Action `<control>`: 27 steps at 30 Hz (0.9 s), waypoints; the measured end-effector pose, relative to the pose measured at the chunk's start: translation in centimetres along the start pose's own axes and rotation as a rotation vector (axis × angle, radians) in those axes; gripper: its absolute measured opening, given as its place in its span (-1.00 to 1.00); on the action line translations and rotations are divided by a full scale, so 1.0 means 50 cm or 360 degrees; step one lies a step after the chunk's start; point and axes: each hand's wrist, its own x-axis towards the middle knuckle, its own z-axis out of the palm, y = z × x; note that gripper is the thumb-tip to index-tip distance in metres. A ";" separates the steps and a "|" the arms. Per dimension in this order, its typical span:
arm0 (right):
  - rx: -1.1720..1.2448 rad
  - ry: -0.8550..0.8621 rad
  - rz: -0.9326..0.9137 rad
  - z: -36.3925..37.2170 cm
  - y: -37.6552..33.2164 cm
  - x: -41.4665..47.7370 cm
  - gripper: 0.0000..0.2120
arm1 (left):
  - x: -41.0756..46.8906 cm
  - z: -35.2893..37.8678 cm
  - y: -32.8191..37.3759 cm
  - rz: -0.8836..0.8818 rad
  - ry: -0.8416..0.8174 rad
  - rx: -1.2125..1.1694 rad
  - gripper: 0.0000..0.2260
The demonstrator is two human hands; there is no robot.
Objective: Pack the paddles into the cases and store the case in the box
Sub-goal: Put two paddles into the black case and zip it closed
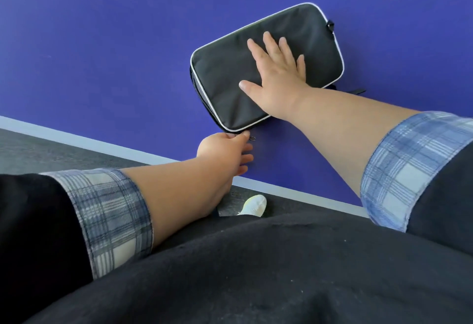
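Your table [102, 55] is a deep blue sheet with a pale stripe [76, 139] along its near edge. Past that edge the floor [51, 149] is grey carpet, and a white-toed foot [254, 204] shows on it just under the table edge.

The black case [222, 78], piped in white, lies flat on the table near that edge, turned at an angle to it. Your right hand [276, 78] presses down on its top, palm flat, fingers [268, 42] straight and spread.

Your left hand [222, 148] is at the case's near corner. Its thumb and forefinger look pinched on the zip pull [252, 138], though the pull is too small to be sure; the other fingers hang loosely curled above the table.

Plaid cuffs [115, 216] are turned back over dark sleeves on both arms
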 end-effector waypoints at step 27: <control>0.0034 0.0126 -0.0024 0.008 0.003 0.011 -0.20 | -0.012 0.102 -0.020 0.0040 0.0100 -0.0820 -0.94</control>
